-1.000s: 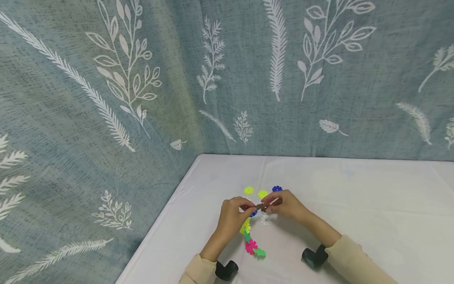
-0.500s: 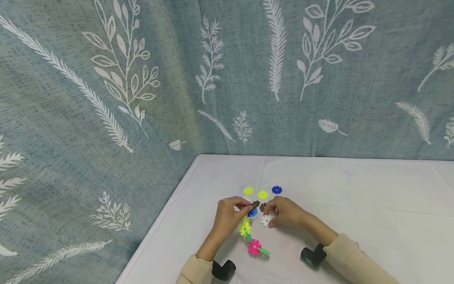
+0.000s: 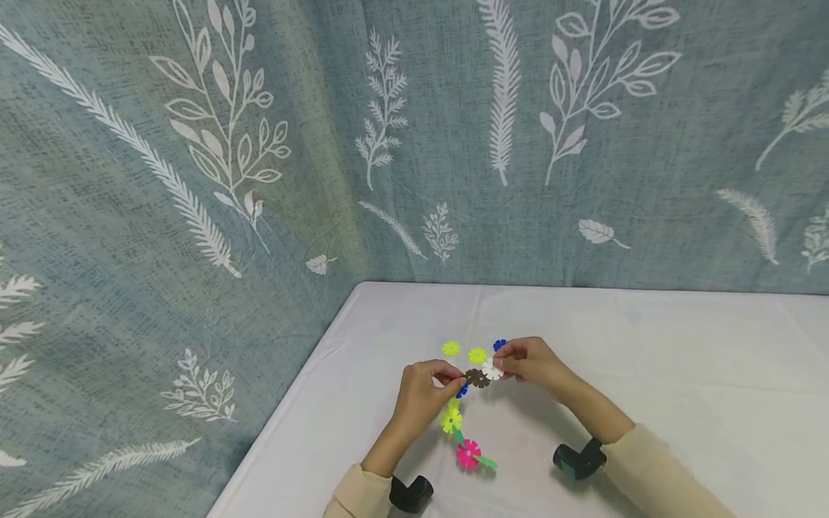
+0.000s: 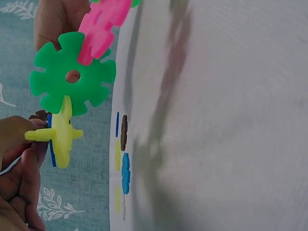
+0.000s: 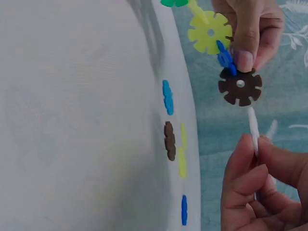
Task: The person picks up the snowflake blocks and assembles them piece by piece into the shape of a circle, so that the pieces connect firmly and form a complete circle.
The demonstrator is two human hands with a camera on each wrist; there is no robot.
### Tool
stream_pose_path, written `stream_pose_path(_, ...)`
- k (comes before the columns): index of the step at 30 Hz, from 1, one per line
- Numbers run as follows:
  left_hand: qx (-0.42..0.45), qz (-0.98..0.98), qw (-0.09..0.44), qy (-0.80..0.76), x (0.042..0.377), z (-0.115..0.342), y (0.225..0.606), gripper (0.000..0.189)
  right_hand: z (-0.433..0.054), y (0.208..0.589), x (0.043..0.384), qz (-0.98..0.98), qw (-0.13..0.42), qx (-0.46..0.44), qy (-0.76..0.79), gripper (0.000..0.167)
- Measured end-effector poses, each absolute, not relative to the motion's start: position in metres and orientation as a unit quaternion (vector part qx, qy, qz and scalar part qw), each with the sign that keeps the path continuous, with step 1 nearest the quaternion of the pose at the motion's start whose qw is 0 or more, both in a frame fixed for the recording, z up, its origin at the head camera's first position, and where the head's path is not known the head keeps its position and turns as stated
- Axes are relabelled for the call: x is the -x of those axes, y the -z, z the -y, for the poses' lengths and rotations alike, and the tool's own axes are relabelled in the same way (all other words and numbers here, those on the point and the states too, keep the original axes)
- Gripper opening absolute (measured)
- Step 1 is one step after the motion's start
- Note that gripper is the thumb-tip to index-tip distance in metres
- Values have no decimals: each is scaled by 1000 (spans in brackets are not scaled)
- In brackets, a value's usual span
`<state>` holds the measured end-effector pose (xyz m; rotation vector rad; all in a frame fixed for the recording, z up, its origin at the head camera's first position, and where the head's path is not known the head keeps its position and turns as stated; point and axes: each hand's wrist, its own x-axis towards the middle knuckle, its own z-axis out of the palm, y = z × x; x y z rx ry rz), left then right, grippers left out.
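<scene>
A chain of notched flower-shaped discs hangs from my left hand (image 3: 421,392), which pinches it near its top end, where a blue disc (image 5: 225,58) joins a brown disc (image 5: 240,87). Below these come yellow discs (image 3: 451,419), a green disc (image 4: 72,74), a pink disc (image 3: 468,454) and another green disc (image 3: 487,462). My right hand (image 3: 537,367) pinches a white disc (image 3: 491,369) between thumb and index finger. In the right wrist view the white disc stands edge-on, its rim right at the notched edge of the brown disc.
On the white-covered table (image 3: 648,374) lie loose discs behind the hands: two yellow discs (image 3: 450,348), a dark blue disc (image 3: 499,345), another brown disc (image 5: 169,140) and a light blue disc (image 5: 167,97). A leaf-patterned curtain (image 3: 453,144) stands at the table's back and left edges.
My right hand has let go of the brown disc, picked up the white disc from the table and raised it beside the brown one. My left hand keeps hold of the chain.
</scene>
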<state>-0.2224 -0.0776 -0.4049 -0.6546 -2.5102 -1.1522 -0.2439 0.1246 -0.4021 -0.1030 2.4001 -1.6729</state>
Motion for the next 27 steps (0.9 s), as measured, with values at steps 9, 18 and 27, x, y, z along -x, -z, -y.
stream_pose_path(9,252,872,166,385,219,74,403,4,-123,395,243,-824,101,42,556,18)
stream_pose_path(18,283,865,202,361,216,69,404,6,-124,389,241,-839,79,126,524,8)
stream_pose_path(27,307,849,305,305,208,58,414,12,-112,394,233,-855,44,78,511,5)
